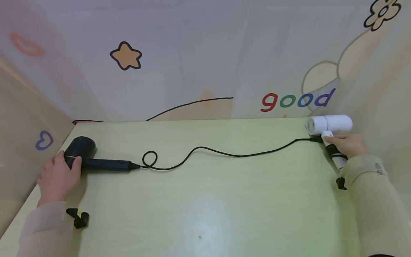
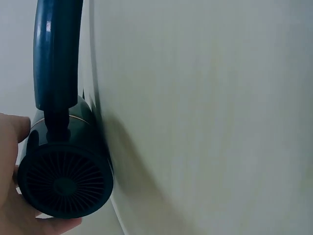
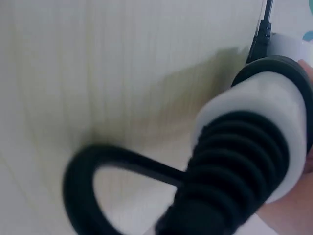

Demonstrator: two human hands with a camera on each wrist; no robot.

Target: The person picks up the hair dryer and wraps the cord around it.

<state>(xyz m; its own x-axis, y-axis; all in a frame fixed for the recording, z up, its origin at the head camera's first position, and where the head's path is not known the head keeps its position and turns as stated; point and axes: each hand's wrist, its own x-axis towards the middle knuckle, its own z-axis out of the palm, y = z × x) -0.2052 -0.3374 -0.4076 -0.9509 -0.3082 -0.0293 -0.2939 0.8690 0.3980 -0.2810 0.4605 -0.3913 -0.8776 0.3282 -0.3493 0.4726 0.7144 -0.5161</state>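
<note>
At the left end of the table, my left hand [image 1: 59,176] grips the barrel of a black hair dryer [image 1: 81,147], thumb on one side and fingers on the other. The dryer's handle points right. Its round ribbed grille [image 2: 65,185] faces the left wrist camera. From the handle a black cord [image 1: 237,155] runs across the table, with one small loop, to a black plug [image 1: 316,139]. Beside that plug, my right hand [image 1: 351,145] holds a white hair dryer [image 1: 335,124] by its handle. A black ribbed sleeve [image 3: 239,156] shows at the handle's end; the right fingers are partly hidden.
Both dryers lie on a pale table [image 1: 205,200] near its back and side edges. A printed cloth backdrop [image 1: 192,53] rises behind the table and at both sides. A small black clip-like piece [image 1: 80,218] sits by the left wrist.
</note>
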